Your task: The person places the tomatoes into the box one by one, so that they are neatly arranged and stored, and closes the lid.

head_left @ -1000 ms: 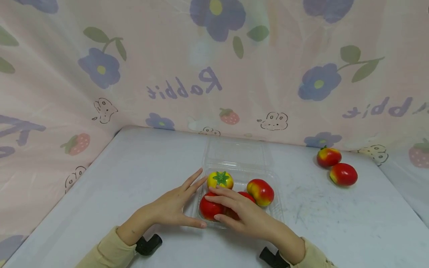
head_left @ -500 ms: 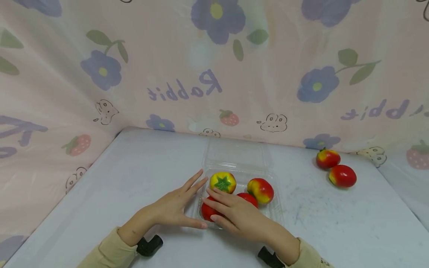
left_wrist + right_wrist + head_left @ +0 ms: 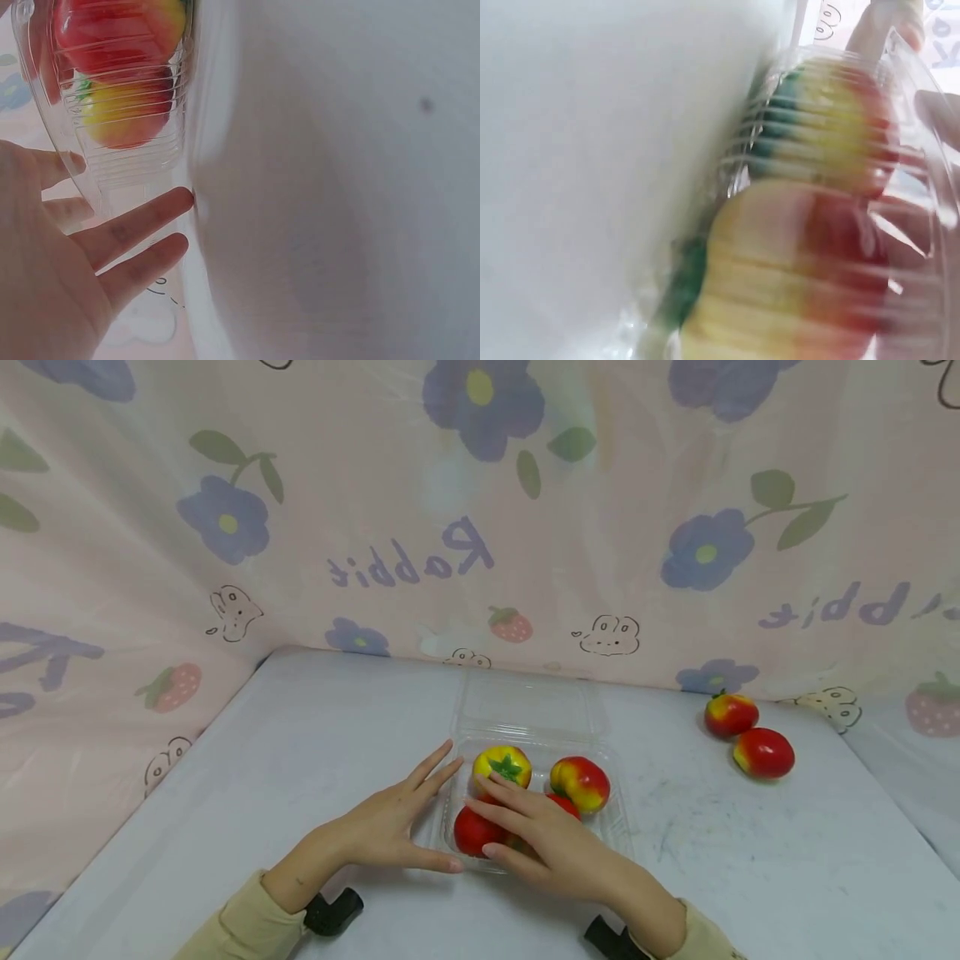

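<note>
A clear plastic clamshell box (image 3: 622, 835) lies with its lid (image 3: 528, 706) folded back. Several red-and-yellow toy tomatoes sit in its base, among them a yellow-topped tomato (image 3: 497, 760) with a green star calyx, a red tomato (image 3: 474, 833) at the front left and a two-toned tomato (image 3: 585, 787) at the right. My right hand (image 3: 551, 843) reaches over the box from the right, fingers extended across the front tomatoes and partly hiding them. At the box's left side is my left hand (image 3: 386, 827), fingers spread and thumb near the front corner; its fingers (image 3: 139, 225) reach along the wall.
Two more tomatoes, a rear tomato (image 3: 731, 716) and a front tomato (image 3: 765, 753), lie on the white table (image 3: 720, 843) at the back right. A printed cloth (image 3: 375, 485) hangs behind and on the left. Black wrist mounts (image 3: 333, 912) sit under the sleeves.
Under my right hand, the yellow-topped tomato and the front left red one have shifted slightly right within the box. The left hand has stayed in place.
</note>
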Tool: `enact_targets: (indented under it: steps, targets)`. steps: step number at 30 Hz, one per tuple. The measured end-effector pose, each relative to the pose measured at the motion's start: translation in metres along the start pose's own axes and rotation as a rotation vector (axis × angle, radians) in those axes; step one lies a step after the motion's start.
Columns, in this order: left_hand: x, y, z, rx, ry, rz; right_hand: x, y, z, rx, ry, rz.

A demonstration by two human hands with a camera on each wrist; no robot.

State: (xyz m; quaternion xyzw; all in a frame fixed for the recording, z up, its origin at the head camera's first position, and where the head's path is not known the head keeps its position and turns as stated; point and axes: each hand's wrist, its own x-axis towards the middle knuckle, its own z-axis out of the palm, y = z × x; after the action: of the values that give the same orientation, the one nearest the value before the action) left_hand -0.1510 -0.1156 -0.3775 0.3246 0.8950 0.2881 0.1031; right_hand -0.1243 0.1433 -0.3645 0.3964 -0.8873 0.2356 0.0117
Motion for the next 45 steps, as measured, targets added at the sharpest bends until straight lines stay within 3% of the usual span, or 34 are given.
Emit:
enact_targets:
  steps: [17,45]
  targets:
    - [0.001,0.0,0.001,-0.005,0.013,-0.001,-0.025,0.012,-0.02,0.024,0.112,0.133]
    - [0.002,-0.001,0.0,-0.003,-0.003,-0.005,-0.057,0.041,-0.043,-0.025,0.272,0.199]
